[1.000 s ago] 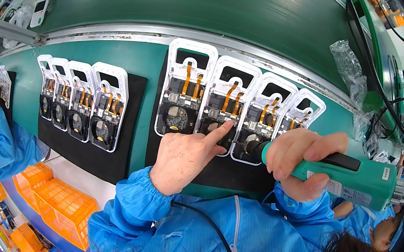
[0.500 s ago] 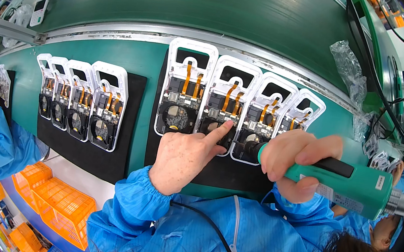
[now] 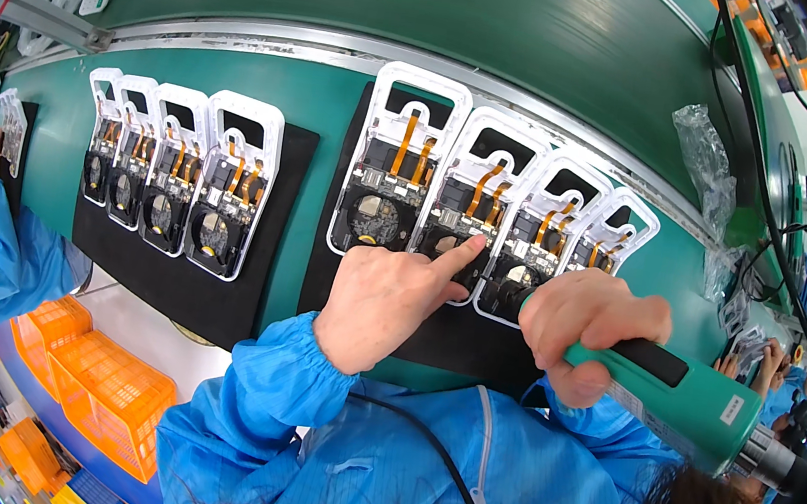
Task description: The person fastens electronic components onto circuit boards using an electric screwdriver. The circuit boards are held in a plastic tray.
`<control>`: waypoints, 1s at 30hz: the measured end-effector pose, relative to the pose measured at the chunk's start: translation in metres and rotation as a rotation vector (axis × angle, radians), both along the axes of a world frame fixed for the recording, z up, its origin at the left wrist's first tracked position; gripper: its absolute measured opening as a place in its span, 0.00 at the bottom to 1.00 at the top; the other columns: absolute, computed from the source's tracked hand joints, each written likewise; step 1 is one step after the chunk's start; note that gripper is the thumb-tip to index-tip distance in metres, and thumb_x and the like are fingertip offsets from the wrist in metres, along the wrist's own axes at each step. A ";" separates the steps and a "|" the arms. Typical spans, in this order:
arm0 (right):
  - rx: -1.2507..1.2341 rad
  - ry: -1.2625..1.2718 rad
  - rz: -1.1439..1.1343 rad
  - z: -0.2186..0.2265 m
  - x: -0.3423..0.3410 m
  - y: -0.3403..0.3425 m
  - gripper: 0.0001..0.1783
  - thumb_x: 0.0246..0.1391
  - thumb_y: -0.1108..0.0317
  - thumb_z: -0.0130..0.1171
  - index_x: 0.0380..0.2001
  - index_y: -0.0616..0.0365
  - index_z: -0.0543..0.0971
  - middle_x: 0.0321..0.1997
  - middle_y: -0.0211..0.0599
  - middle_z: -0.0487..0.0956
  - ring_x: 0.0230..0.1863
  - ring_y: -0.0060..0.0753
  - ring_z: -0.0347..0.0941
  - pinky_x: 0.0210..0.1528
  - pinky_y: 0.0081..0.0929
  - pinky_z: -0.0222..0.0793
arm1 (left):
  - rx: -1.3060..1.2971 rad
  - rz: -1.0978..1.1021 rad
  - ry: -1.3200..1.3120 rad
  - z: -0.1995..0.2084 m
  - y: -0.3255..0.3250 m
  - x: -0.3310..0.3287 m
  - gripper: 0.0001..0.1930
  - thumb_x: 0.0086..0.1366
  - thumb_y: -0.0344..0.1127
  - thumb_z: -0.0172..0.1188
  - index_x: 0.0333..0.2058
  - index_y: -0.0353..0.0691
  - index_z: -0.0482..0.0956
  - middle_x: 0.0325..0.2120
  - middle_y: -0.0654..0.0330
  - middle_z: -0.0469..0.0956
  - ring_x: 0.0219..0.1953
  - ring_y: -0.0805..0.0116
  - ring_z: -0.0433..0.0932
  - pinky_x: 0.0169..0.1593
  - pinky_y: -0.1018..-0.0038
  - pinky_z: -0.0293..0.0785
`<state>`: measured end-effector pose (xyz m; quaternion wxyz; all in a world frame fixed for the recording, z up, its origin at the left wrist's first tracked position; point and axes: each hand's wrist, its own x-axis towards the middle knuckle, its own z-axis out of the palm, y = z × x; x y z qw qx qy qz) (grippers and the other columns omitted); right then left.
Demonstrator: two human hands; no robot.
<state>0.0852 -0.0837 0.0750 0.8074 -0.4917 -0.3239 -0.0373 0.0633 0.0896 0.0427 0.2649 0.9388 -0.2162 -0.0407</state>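
Note:
Four white-framed device housings with circuit boards and orange ribbon cables stand side by side on a black mat (image 3: 497, 349). My left hand (image 3: 379, 301) has its index finger stretched onto the board of the second housing (image 3: 475, 200), and its other fingers are bent. In my right hand (image 3: 584, 325) is a green electric screwdriver (image 3: 721, 417), its rear end toward the lower right. The driver's front end lies by the lower part of the third housing (image 3: 521, 266); its tip is hidden. The first housing (image 3: 374, 218) is beside my left hand, the fourth (image 3: 624, 224) beyond my right.
To the left, several similar housings (image 3: 227, 190) lie on another black mat (image 3: 264, 235). A metal rail (image 3: 338, 46) runs behind. Clear plastic wrap (image 3: 705, 173) and a black cable (image 3: 768, 236) are at right. Orange crates (image 3: 118, 398) and a co-worker's blue sleeve (image 3: 5, 254) are at left.
The view has shifted, so the housings and mats sit a little differently in it. The screwdriver's rear end has dropped lower. My left index finger remains on the second housing.

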 end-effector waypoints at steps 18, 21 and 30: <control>0.009 0.065 0.213 -0.002 -0.018 0.023 0.17 0.36 0.72 0.68 0.29 0.68 0.72 0.18 0.39 0.73 0.17 0.34 0.69 0.19 0.27 0.67 | -0.558 0.361 0.339 0.015 0.051 -0.049 0.25 0.45 0.26 0.66 0.45 0.39 0.73 0.07 0.69 0.51 0.12 0.82 0.50 0.17 0.81 0.48; -0.039 0.104 0.199 -0.009 -0.018 0.031 0.17 0.35 0.74 0.68 0.28 0.67 0.72 0.18 0.39 0.72 0.18 0.34 0.70 0.19 0.27 0.66 | -0.562 0.489 0.390 0.001 0.048 -0.068 0.19 0.44 0.27 0.67 0.38 0.38 0.77 0.08 0.71 0.50 0.13 0.84 0.49 0.17 0.81 0.48; 0.096 0.008 0.330 0.015 -0.012 0.022 0.23 0.45 0.70 0.63 0.41 0.62 0.64 0.20 0.45 0.72 0.16 0.35 0.66 0.18 0.31 0.64 | -0.624 0.553 0.424 -0.006 0.012 -0.073 0.21 0.45 0.28 0.66 0.42 0.37 0.77 0.08 0.66 0.58 0.13 0.83 0.54 0.17 0.81 0.53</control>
